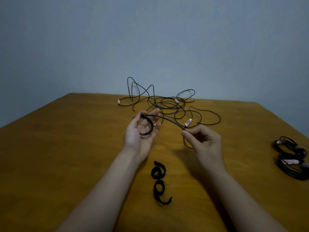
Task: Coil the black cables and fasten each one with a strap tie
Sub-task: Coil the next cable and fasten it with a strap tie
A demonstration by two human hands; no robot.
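The left hand (pixel 142 133) holds in its grip the small coil (pixel 151 127) above the bench (pixel 66 148); the black cable (pixel 167 119) runs rightward from it to the right hand (pixel 204 141), whose grip pinches it.

Half-coiled black cable (pixel 151 126) in left hand (pixel 138 135)

Loose cables (pixel 167 103) table (pixel 66 148) rear; strap ties (pixel 163 169) front centre; coiled cables (pixel 296 175) right.

You are in a plain indoor room; home or office cannot be told. A bare blue-grey wall (pixel 150 39) stands just behind the brown wooden table (pixel 66 148), and on the table lie black cables (pixel 168 104), coiled bundles (pixel 291 158) and ties (pixel 163 169).
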